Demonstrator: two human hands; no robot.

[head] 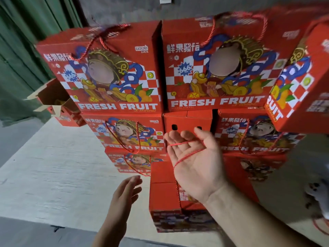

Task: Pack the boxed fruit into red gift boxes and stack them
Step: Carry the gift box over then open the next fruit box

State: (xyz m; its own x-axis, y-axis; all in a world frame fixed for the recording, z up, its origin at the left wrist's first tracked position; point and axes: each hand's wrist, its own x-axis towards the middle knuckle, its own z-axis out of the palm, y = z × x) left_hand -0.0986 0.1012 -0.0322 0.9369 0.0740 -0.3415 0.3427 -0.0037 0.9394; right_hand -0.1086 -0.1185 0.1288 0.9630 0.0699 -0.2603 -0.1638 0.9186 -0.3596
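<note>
The right hand (194, 157) is raised palm up before the stack (124, 72) of red gift boxes, fingers loosely spread, a red cord (178, 161) draped across them. The left hand (127, 190) hangs open below the stack, fingers straight.

A green curtain (26, 50) hangs at left beside a grey wall (124, 9); pale floor (53, 166) lies below.
</note>
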